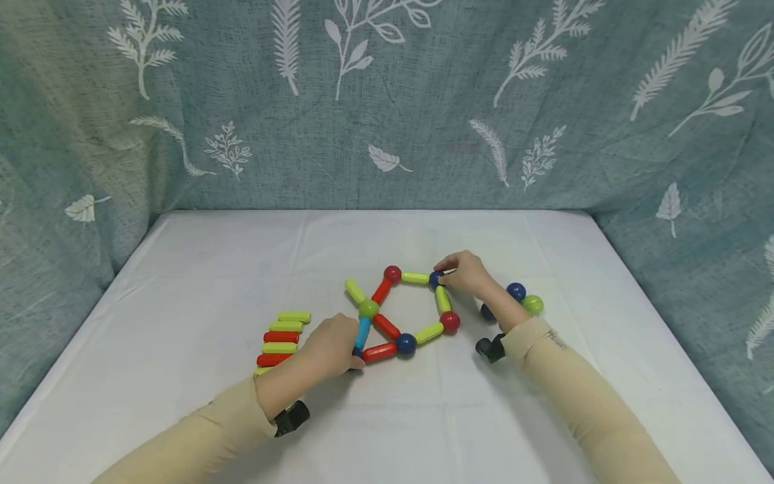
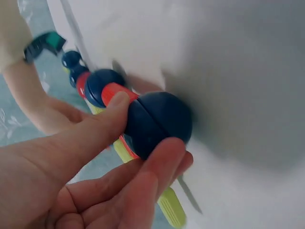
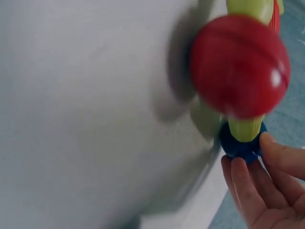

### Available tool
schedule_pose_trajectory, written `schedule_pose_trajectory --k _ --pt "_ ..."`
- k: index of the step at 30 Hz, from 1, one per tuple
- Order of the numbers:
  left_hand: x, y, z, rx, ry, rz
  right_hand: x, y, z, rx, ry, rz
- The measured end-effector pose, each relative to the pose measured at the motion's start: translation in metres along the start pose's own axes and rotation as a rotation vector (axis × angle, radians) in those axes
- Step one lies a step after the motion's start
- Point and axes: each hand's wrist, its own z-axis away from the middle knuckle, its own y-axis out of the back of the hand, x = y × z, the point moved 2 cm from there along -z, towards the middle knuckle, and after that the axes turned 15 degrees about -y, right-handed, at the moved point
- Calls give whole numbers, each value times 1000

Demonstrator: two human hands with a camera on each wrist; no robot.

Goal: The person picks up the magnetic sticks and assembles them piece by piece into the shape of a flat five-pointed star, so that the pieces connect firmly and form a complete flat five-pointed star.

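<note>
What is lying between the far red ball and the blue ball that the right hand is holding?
In the head view, one yellow-green stick lies between the far red ball and the blue ball in the grip of the right hand.

Nearer you than the green hub ball (image 1: 369, 308), your left hand (image 1: 331, 345) grips a navy ball (image 1: 357, 351); right of the hub, your right hand (image 1: 467, 274) pinches a second navy ball (image 1: 435, 279).

Nine red, blue and green balls (image 1: 450, 321) and at least fourteen red, blue and yellow-green sticks (image 1: 379, 352) are seen.
</note>
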Motion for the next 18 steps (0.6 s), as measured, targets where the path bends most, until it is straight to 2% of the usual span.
schedule_pose_trajectory --k 5,10,12,15,18 --pt "10 -5 1 16 -25 -15 -4 -2 -5 -10 1 -1" --pt "8 -6 1 15 -7 -9 -2 -3 -8 -20 20 -2" --pt "3 -7 3 4 5 26 -2 -3 -8 -25 21 -7" --pt "-7 -4 6 -53 26 92 -2 -1 -7 -31 23 -13" --pt "-25 6 12 -102 26 144 -2 0 -7 -37 23 -17"
